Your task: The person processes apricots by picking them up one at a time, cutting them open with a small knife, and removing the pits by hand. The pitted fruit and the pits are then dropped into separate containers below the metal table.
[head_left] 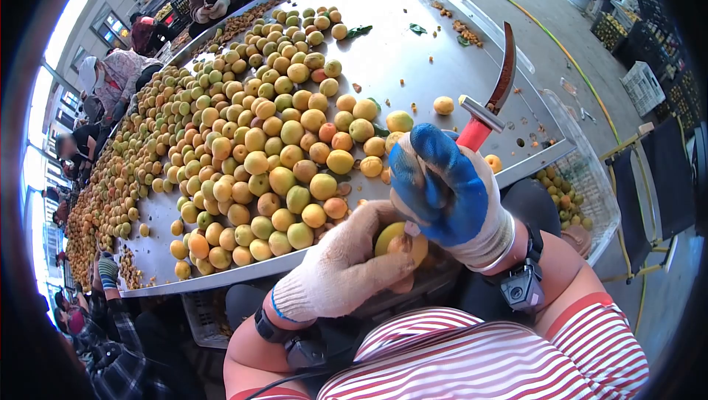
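My left hand [346, 256], in a white knitted glove, is closed around a yellow apricot-like fruit [416, 248] low in front of me. A small pale bit [411, 229] shows at the top of that fruit. Just above and to the right is my right hand [446, 190], in a white glove with a blue coating, its fingers curled. A tool with a red handle [474, 135], a metal collar and a curved brown blade [506, 71] sticks up from behind this hand. The glove hides the lower handle. Many similar fruits [269, 178] lie heaped on the metal table beyond my hands.
The metal table [383, 31] has a raised rim and carries scattered leaves and scraps. A clear crate [601, 208] with fruit stands at right, beside a folding chair [656, 178]. Several people sit along the table's far and left sides. A hose [560, 49] crosses the floor.
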Available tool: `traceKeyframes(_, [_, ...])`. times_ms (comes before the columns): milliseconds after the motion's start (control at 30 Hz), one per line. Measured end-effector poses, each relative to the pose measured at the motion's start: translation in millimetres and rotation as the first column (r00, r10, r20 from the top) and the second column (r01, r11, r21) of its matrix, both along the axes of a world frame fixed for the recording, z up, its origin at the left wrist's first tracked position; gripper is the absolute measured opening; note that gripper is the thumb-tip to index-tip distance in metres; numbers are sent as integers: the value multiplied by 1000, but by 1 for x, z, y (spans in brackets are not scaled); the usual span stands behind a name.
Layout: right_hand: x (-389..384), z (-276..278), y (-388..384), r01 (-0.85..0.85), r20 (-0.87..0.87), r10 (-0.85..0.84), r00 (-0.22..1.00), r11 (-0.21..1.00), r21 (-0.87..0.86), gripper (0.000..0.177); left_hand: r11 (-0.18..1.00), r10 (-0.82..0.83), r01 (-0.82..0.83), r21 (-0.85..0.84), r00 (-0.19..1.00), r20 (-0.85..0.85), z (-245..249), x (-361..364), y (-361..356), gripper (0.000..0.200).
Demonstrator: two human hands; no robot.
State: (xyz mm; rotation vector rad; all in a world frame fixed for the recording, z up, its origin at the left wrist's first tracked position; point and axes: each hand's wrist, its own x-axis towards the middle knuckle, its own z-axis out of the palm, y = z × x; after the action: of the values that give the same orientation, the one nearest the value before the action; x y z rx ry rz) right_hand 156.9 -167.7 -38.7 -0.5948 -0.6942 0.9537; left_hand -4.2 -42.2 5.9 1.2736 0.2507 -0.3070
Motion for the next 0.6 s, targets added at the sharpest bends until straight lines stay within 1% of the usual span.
traceKeyframes(67, [10,-2,2,-52,22,52,998,999,15,27,992,124,-123,42,992,-31,0,5,0,41])
traceKeyframes(100, [10,2,4,-78,33,78,996,997,22,28,989,148,-148,-4,989,-30,-1,7,1,42])
traceKeyframes(133, [7,8,7,-79,33,78,996,997,21,28,989,148,-149,-4,988,-30,-4,9,4,42])
traceKeyframes(200, [-4,25,17,168,-72,-175,982,981,-93,39,983,176,-180,-41,980,-95,-9,10,10,44])
traceKeyframes(267, [4,21,19,163,-91,-169,981,984,-65,42,976,208,-212,-59,976,-72,-13,9,10,44])
traceKeyframes(333, [15,13,20,-21,-213,26,977,999,30,50,948,203,-220,-230,975,-94,-15,7,11,49])
traceKeyframes(367, [17,12,21,-58,-252,63,966,998,28,55,948,202,-218,-230,975,-93,-12,7,8,49])
traceKeyframes(400, [16,10,21,-55,-252,61,966,998,28,55,978,185,-192,-85,980,-79,-7,7,3,48])
traceKeyframes(433, [15,6,23,-54,-310,64,948,998,43,54,985,167,-163,63,984,-67,-5,6,-1,47])
traceKeyframes(467, [13,3,24,-52,-367,70,928,997,58,53,985,165,-161,63,984,-66,-11,4,-2,47])
traceKeyframes(533, [9,1,24,-51,-364,71,929,997,66,52,988,144,-141,-66,989,33,-22,3,-3,50])
traceKeyframes(600, [4,2,22,-47,-420,55,906,998,29,50,980,174,-172,-98,985,4,-22,2,-6,49])
